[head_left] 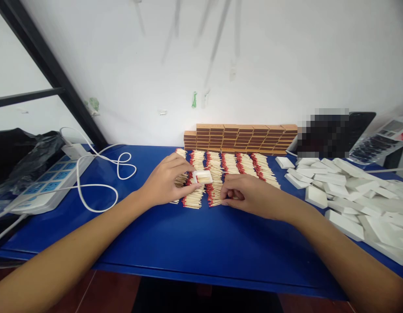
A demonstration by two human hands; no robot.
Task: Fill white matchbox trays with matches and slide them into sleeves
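Observation:
My left hand [170, 180] grips a small white matchbox tray [196, 174] between thumb and fingers, above the matches. A few matches lie inside the tray. Rows of red-headed matches [192, 201] are laid out side by side across the middle of the blue table. At the near end of one row, my right hand [242, 193] is closed, with thumb and fingertips pinched together against the matches [216, 199]. What sits between those fingertips, if anything, is too small to make out.
Brown matchboxes [240, 138] are stacked along the wall. A heap of white trays [354, 187] covers the right of the blue table [175, 243]. A dark phone-like device [361, 130] and a clear plastic pack [381, 137] stand behind. At left are a power strip [49, 184] and white cables [99, 208].

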